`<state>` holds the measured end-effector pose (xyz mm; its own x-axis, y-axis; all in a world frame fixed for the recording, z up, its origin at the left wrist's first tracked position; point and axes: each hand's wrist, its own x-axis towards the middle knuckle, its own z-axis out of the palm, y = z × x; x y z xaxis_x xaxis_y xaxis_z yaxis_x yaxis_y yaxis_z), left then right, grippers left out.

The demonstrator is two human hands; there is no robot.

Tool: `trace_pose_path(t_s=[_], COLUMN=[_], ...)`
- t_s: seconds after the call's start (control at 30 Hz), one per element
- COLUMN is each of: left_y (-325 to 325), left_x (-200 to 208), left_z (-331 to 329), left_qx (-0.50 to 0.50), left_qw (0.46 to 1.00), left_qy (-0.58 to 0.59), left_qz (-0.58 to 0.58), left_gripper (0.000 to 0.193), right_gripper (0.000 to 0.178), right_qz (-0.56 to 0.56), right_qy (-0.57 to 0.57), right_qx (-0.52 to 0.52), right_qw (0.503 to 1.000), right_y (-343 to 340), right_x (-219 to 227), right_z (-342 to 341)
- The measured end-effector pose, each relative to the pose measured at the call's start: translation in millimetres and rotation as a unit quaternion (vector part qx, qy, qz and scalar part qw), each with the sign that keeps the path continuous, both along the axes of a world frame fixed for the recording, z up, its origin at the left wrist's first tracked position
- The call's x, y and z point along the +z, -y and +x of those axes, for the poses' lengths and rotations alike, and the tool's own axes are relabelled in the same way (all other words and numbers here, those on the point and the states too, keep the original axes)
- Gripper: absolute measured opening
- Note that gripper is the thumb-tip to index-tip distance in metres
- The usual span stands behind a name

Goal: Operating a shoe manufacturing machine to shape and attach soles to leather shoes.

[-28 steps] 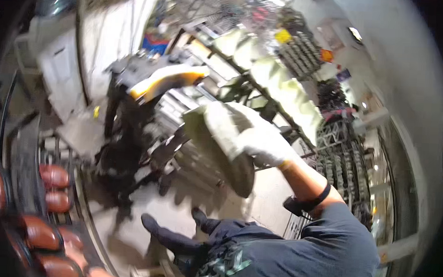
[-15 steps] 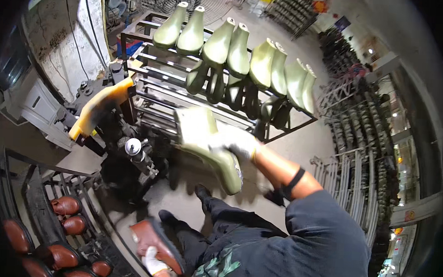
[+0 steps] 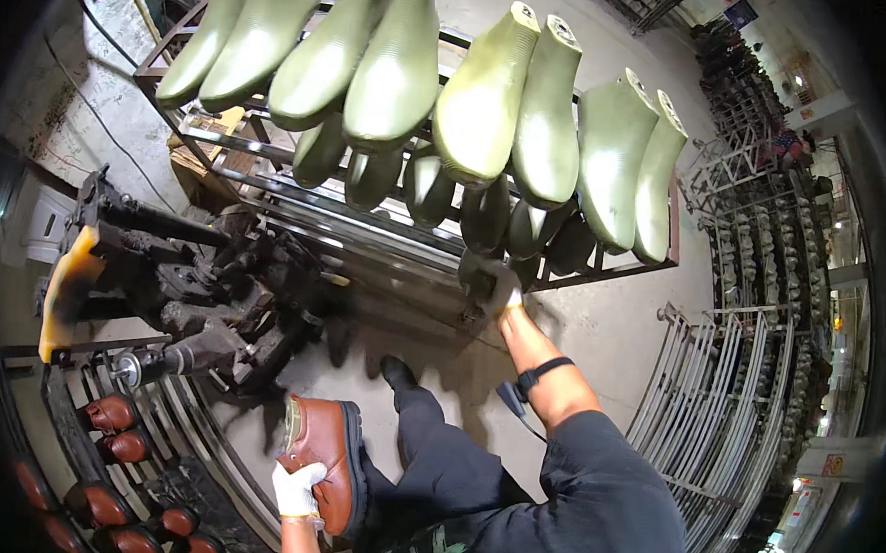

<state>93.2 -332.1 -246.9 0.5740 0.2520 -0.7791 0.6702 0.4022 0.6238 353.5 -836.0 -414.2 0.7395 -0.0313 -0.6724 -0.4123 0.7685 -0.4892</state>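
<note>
In my white-gloved left hand is a brown leather boot with a thick dark sole, held low in front of my legs. The fingers are closed on its side. My right hand reaches forward to the lower part of a metal rack. Blur and shadow hide its fingers, and a dark rounded shape is beside them. Above that hand, several glossy green shoe lasts stand in a row on the rack's top, toes toward me. More green lasts sit in shadow on the tier below.
At left stands a dark greasy machine with a yellow guard. A slatted rack of brown shoes is at lower left. On the right are a rack of pale metal bars and tall loaded racks.
My right hand has moved forward to the rack's lower part; the green last it carried no longer shows clearly in it. The boot is turned more upright. My view is nearer the rack.
</note>
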Motion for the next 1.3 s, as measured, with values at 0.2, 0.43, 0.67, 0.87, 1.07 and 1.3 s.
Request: trace_pose_path(t_s=[0.2,0.43,0.67,0.87,1.07,1.3], left_y=[66.1,71.0,28.7,-36.8,-91.3,-119.8], left_x=[19.9,83.6,152.1,110.1,88.8,128.1], left_z=[61.7,85.1,84.3,29.0,60.1,162.0], left_qx=[-0.003,0.105,-0.046,0.111,0.046,0.07], left_qw=[0.995,0.985,0.953,0.983,0.982,0.878], left_qy=[0.069,0.114,0.264,0.146,0.171,0.339], left_qz=[-0.067,-0.081,0.143,-0.002,0.067,0.33], left_gripper=[0.055,0.031,0.021,0.027,0.017,0.038], right_gripper=[0.038,0.037,0.1,0.09,0.09,0.115], right_qz=[-0.356,-0.149,-0.422,-0.575,-0.674,-0.659], right_qy=[0.043,0.293,0.427,0.369,0.377,0.415], right_qx=[-0.097,0.389,0.339,0.421,0.442,0.448], right_qw=[0.929,0.861,0.724,0.596,0.457,0.439], right_y=[135.6,-184.9,-347.5,-419.0,-444.3,-471.7], right_x=[-113.4,193.3,403.1,467.4,534.6,505.7], right_z=[10.1,-78.0,5.1,24.4,-3.6,-9.8])
